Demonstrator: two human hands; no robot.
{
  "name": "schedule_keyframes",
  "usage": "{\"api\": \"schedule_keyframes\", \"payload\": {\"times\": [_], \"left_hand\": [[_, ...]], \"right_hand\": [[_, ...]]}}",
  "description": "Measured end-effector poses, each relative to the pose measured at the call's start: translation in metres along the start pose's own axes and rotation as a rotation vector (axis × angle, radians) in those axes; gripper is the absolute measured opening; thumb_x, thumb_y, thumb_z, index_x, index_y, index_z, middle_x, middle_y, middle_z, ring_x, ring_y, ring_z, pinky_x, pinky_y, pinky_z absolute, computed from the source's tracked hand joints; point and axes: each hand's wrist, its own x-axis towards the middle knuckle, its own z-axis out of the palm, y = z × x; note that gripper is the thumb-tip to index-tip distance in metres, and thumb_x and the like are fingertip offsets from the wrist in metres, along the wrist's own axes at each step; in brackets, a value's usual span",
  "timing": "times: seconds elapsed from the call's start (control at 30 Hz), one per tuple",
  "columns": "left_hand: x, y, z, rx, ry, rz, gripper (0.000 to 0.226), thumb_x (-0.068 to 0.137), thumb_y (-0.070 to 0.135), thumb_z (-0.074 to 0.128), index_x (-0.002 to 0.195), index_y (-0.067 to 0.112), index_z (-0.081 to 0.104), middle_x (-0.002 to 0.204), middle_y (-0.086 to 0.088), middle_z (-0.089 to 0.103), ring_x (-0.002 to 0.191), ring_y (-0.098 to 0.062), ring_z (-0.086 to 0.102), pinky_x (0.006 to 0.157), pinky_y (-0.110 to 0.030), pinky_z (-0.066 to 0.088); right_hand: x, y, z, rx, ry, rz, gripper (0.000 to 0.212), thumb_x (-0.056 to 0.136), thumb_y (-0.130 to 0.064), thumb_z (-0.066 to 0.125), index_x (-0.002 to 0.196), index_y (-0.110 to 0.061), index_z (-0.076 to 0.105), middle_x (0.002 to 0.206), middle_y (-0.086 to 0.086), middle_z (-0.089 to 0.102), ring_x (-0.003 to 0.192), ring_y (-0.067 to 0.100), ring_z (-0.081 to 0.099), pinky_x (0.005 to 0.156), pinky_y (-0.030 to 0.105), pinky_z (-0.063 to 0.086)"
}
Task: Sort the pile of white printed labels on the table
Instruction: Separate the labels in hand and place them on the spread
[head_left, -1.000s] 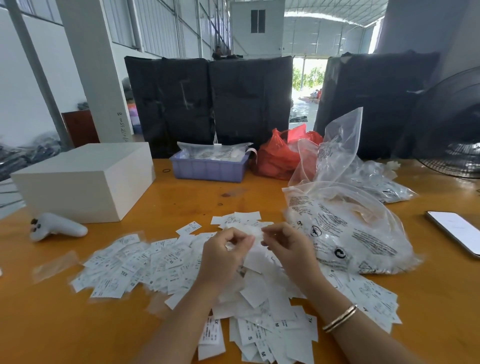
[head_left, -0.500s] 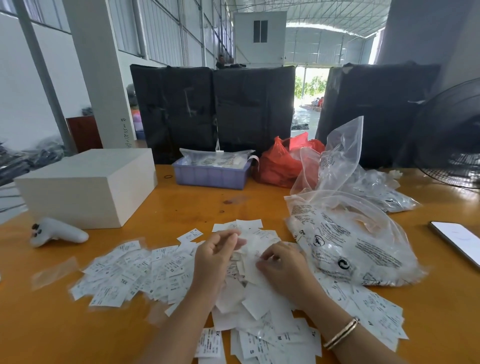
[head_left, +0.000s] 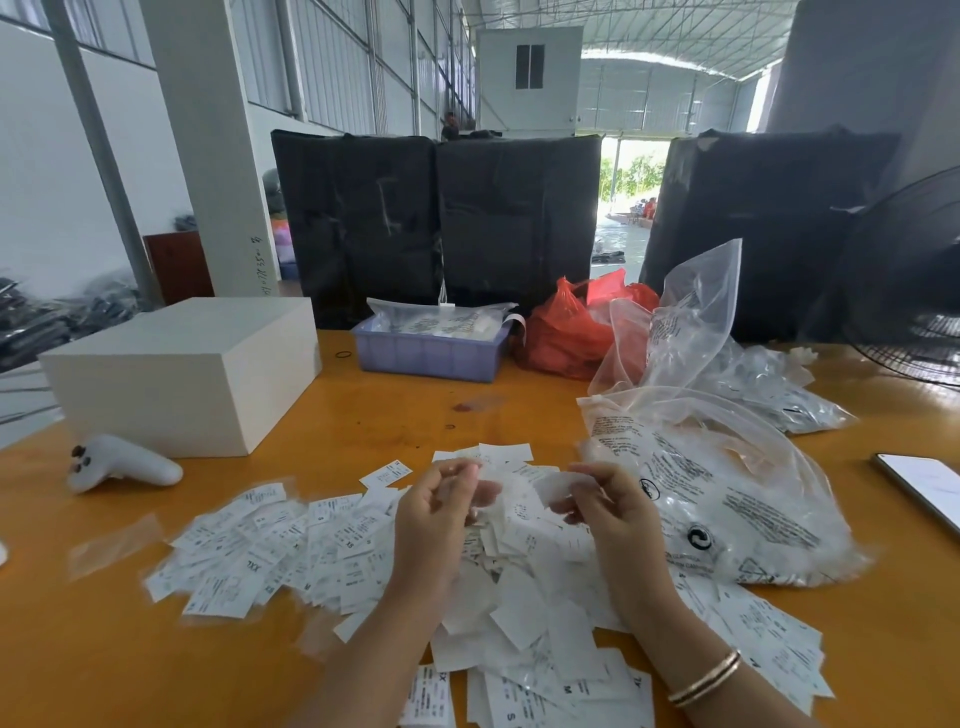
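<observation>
At the near edge of the orange surface (head_left: 519, 405), the pile of white printed labels (head_left: 519, 613) lies spread between and under the two forearms, and it reaches to the left and to the right. Many labels lie face up with size letters; many others show the blank side.

Just above the middle of the pile, both hands are lifted. The left hand (head_left: 436, 514) has its fingers curled, and it seems to pinch a small label at the fingertips, though blur hides the exact contact. The right hand (head_left: 613, 512) pinches a single label (head_left: 556, 483) between thumb and fingers; this label points to the left, toward the left hand, with its long axis about level. The two hands are near each other but apart.

The pile lies directly below both hands, so each hand is about equally near to it. I judge that the sorting is in an early stage, because no tidy stack is visible.

To the right of the hands lies a clear printed bag (head_left: 727, 493), touching the pile. On the left lie a white controller (head_left: 124, 465) and, farther, a white box (head_left: 182, 369). Far in the middle stands a purple tray (head_left: 431, 356), with a red bag (head_left: 566, 332) just beside it.
</observation>
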Motion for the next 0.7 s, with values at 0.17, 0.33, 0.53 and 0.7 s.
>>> {"api": "schedule_keyframes", "payload": {"times": [0.17,0.33,0.53,0.7], "left_hand": [[0.0005,0.0051,0.0001,-0.329,0.013,-0.168,0.017,0.092,0.007,0.059,0.104,0.019,0.063,0.092,0.000,0.075,0.083,-0.018,0.073,0.059,-0.021,0.055],[0.0013,0.0040,0.0021,-0.554,-0.007,-0.277,0.028,0.086,-0.002,0.062,0.107,0.015,0.067,0.085,-0.005,0.074,0.085,-0.020,0.073,0.064,-0.022,0.057],[0.0012,0.0038,0.0025,-0.495,-0.029,-0.284,0.033,0.084,-0.005,0.064,0.104,0.020,0.071,0.085,-0.003,0.071,0.084,-0.018,0.072,0.068,-0.020,0.056],[-0.0022,0.0040,0.0053,-0.380,-0.010,-0.281,0.018,0.082,0.006,0.070,0.093,0.019,0.075,0.090,-0.006,0.075,0.082,-0.017,0.073,0.067,-0.020,0.056]], "right_hand": [[-0.0003,0.0011,0.0034,-0.017,-0.018,-0.032,0.043,0.090,0.007,0.053,0.119,-0.025,0.055,0.089,0.008,0.068,0.075,0.019,0.070,0.065,0.026,0.057],[0.0006,0.0033,0.0053,-0.132,-0.040,-0.055,0.056,0.081,0.017,0.056,0.063,-0.033,0.072,0.100,-0.012,0.064,0.111,0.009,0.056,0.089,0.027,0.047],[-0.0036,-0.0001,0.0054,-0.060,-0.128,0.023,0.046,0.089,0.009,0.049,0.082,-0.029,0.074,0.094,-0.012,0.073,0.089,0.006,0.067,0.073,0.013,0.051],[-0.0057,-0.0029,0.0050,0.064,-0.174,0.027,0.016,0.087,-0.010,0.061,0.098,-0.014,0.072,0.095,0.002,0.073,0.092,0.014,0.068,0.077,0.019,0.052]]}}
